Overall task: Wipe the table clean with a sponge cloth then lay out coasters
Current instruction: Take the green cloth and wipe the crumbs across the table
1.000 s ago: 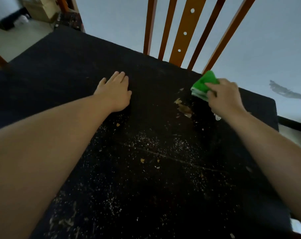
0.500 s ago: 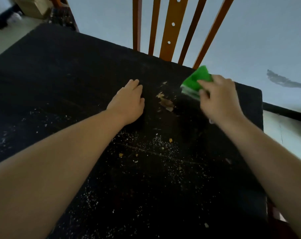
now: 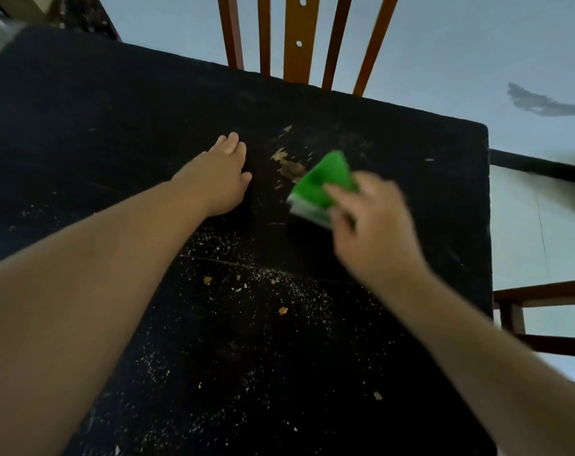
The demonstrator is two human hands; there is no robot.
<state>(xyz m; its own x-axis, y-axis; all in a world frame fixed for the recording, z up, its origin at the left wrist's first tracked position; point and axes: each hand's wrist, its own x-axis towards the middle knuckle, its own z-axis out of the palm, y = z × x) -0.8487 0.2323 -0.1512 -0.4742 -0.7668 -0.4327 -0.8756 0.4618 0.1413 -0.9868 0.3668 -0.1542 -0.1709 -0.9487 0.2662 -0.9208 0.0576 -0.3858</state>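
— Where's the green sponge cloth?
— Right of centre, on the dark bench, gripped by the blurred right hand at its lower right.
— The left hand?
— Flat, unclenched, left of the crumbs.

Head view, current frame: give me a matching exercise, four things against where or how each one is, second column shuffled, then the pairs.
Things:
1. left hand
2. right hand
3. sponge cloth
4. chair back

States:
A. green, held against the dark table beside the brown flakes
B. wooden slats rising beyond the table's far edge
C. flat on the table, palm down, holding nothing
D. motion-blurred, gripping the cloth

Pairs: 1-C, 2-D, 3-A, 4-B
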